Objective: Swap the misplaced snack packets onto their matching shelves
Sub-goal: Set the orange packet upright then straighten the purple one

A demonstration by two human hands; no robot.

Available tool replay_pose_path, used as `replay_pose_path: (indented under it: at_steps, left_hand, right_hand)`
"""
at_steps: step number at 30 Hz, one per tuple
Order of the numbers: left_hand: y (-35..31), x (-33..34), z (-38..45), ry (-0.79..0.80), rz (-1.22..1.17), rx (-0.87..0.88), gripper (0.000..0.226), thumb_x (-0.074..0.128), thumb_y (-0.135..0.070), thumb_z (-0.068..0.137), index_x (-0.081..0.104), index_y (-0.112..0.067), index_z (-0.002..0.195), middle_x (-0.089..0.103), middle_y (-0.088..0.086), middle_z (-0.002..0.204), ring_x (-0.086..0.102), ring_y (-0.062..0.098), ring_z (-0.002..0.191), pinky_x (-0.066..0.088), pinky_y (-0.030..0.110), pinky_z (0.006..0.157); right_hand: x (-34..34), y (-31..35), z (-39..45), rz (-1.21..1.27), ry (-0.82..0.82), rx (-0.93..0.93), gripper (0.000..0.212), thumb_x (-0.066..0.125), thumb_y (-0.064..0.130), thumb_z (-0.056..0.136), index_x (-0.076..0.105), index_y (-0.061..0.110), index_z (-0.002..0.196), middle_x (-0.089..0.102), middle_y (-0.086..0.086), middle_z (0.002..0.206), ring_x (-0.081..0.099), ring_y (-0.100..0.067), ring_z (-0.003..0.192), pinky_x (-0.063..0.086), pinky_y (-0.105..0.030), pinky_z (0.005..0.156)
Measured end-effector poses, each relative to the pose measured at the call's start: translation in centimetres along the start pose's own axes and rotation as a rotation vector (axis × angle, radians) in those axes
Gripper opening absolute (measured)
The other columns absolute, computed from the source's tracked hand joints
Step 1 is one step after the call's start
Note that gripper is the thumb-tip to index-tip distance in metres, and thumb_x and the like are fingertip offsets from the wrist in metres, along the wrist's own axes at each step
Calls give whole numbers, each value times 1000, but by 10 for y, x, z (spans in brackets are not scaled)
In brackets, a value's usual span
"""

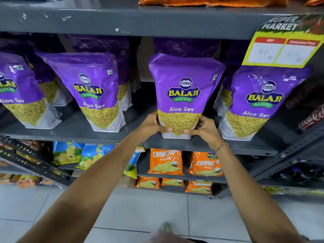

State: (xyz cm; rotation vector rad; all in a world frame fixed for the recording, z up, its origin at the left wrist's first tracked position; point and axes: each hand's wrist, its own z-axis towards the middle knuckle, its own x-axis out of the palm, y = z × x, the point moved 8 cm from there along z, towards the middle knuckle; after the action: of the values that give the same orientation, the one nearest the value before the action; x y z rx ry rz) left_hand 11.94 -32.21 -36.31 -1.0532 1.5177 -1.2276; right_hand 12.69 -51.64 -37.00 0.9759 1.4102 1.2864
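Observation:
A purple Aloo Sev packet [182,92] stands upright on the grey middle shelf [105,135], near its front edge. My left hand [154,125] grips its lower left side and my right hand [205,128] grips its lower right side, thumbs across the front. More purple Aloo Sev packets stand in the same row: one to the left [91,88], one at the far left [19,95] and one to the right [257,102], with others behind them.
Orange Crunchex packets [165,162] and blue-green chip packets [70,153] fill the lower shelves. A yellow price tag [282,48] hangs from the upper shelf at right. Orange packets [210,1] lie on the top shelf. Cola bottles [312,118] sit at the far right. Tiled floor lies below.

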Motion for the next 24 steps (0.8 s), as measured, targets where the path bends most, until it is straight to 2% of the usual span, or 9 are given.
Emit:
replay_pose_path:
  at_steps: [3, 6, 9, 14, 18, 21, 24]
  left_hand:
    - [3, -2, 4, 28, 10, -19, 64, 84, -4, 63, 55, -19, 118, 70, -1, 113, 65, 12, 107, 56, 23, 83]
    - [3, -4, 5, 40, 33, -9, 69, 85, -9, 63, 53, -18, 123, 69, -1, 117, 65, 12, 108, 55, 22, 84]
    - [3, -3, 5, 43, 45, -8, 66, 86, -13, 63, 54, -23, 120, 69, -4, 115, 65, 10, 107, 55, 21, 83]
    - [5, -8, 7, 22, 35, -6, 60, 86, -12, 62, 57, -30, 112, 69, -3, 116, 64, 13, 109, 54, 31, 91]
    - [3, -5, 4, 25, 36, 5, 57, 85, -13, 65, 57, -36, 108, 69, -5, 115, 65, 10, 107, 55, 26, 87]
    - [3, -5, 2, 25, 13, 16, 56, 84, -13, 66, 56, -37, 108, 69, -8, 113, 65, 7, 105, 55, 20, 82]
    - [1, -4, 2, 39, 43, 18, 57, 84, -17, 66, 54, -38, 110, 68, -9, 115, 64, 7, 107, 55, 27, 88]
  right_hand:
    - [0, -2, -1, -11, -25, -3, 57, 87, 4, 60, 64, 17, 110, 72, 1, 106, 69, -6, 96, 55, -23, 78]
    - [1, -2, -2, -30, -30, -7, 56, 86, 4, 61, 63, 19, 109, 72, 1, 108, 69, -6, 97, 56, -25, 80]
    - [1, -3, 0, -45, -28, -4, 58, 87, 6, 62, 62, 16, 113, 71, -4, 112, 68, -14, 102, 57, -29, 85]
    - [4, -3, 1, -37, -20, 5, 59, 86, 6, 63, 61, 13, 116, 70, -9, 116, 67, -17, 106, 56, -35, 89]
    - [5, -4, 1, -37, -19, 20, 61, 85, 6, 64, 60, 11, 119, 69, -10, 118, 66, -19, 109, 55, -38, 91]
    - [7, -3, 0, -23, -6, 18, 61, 85, 6, 65, 58, 10, 120, 68, -11, 120, 65, -22, 111, 56, -36, 90]
    - [9, 1, -1, -39, 32, 25, 65, 84, 7, 67, 54, 10, 125, 65, -10, 125, 61, -24, 117, 54, -33, 93]
